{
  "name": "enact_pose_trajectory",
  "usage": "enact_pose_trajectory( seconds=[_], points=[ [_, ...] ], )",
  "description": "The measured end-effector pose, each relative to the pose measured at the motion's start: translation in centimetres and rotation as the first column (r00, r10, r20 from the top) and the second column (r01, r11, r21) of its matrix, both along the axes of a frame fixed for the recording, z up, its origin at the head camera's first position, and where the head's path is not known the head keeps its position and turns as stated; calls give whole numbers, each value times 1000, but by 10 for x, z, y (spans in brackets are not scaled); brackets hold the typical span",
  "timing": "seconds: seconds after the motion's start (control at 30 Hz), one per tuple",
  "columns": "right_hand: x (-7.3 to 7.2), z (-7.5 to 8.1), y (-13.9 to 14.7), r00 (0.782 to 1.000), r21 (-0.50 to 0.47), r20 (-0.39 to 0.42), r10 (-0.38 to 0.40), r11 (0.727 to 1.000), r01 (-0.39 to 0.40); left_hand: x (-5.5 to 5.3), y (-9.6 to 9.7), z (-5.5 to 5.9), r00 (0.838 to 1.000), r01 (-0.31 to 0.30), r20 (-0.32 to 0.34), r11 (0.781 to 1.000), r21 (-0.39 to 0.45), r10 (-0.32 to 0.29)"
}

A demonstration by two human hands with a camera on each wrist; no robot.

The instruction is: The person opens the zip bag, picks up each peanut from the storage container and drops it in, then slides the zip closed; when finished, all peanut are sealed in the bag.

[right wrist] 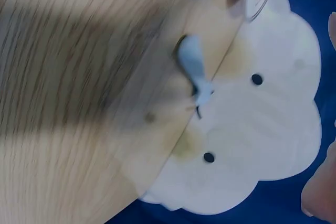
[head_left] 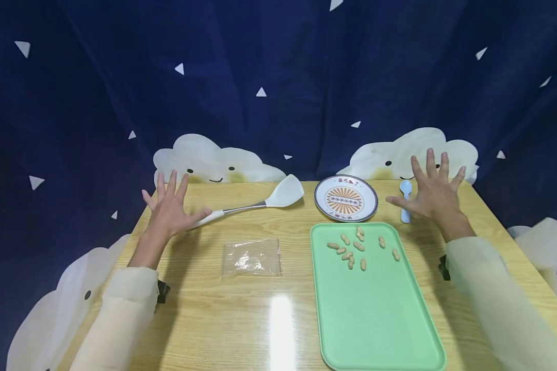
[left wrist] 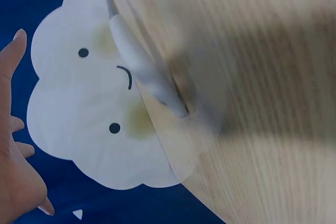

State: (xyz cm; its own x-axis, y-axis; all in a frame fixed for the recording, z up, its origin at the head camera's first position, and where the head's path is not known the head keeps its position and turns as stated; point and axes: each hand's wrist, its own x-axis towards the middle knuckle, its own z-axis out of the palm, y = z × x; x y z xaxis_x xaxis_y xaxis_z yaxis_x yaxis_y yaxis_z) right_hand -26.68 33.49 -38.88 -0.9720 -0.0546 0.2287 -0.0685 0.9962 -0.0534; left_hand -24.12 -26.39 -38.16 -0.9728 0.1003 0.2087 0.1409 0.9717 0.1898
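Fingers of the left hand (head_left: 168, 211) and the right hand (head_left: 435, 196) are spread wide and nearly straight, and neither hand has hold of anything. Below the left hand, toward the far left corner of the tabletop (head_left: 204, 309), lies the handle end of the spatula (head_left: 246, 207); its white blade is by the middle of the far edge. Near the far right corner, below the right hand, lies the blue spoon (head_left: 406, 187).

A low sweep of the right thumb could push the spoon over the far edge, as it lies so close. The plate (head_left: 345, 199) runs a like risk, being at that edge too, just beyond the green tray (head_left: 376, 314). A jolt to the tray could set the loose peanuts (head_left: 359, 247) rolling.

From the head, the left hand seems to meet the spatula's handle and the right thumb crosses the spoon, so contact is hard to judge. Both wrist views settle it: handle and spoon, each blurred, lie apart from the fingers. Only the head view, though, shows the peanuts and the clear bag (head_left: 252, 257).
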Motion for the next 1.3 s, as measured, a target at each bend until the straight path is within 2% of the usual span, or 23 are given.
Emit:
enact_pose_trajectory(
  seconds=[0.23, 0.4, 0.6, 0.77, 0.93, 1.03, 1.13, 1.3],
  points=[
    [7, 3, -30, 997, -65, 3, 79, 995, -78, 11, 16, -8, 995, 91, 34, 996, 14, -91],
    [16, 3, -52, 986, -129, -1, 165, 978, -164, 19, 31, -15, 978, 191, 75, 981, 43, -194],
    [27, -1, -84, 959, -240, 20, 283, 932, -271, 31, 53, -28, 934, 317, 146, 945, 84, -326],
    [35, -1, -114, 932, -346, 79, 355, 886, -308, 41, 71, -43, 883, 399, 229, 912, 95, -410],
    [40, -5, -137, 909, -391, 159, 386, 870, -301, 45, 83, -52, 838, 383, 354, 910, 161, -415],
    [43, -8, -150, 896, -412, 188, 403, 860, -300, 46, 86, -56, 818, 370, 396, 909, 192, -417],
    [45, -10, -161, 886, -437, 193, 422, 845, -307, 47, 88, -60, 810, 377, 408, 907, 187, -421],
    [48, -14, -171, 879, -462, 205, 430, 834, -301, 50, 94, -65, 808, 404, 399, 901, 158, -433]
  ],
)
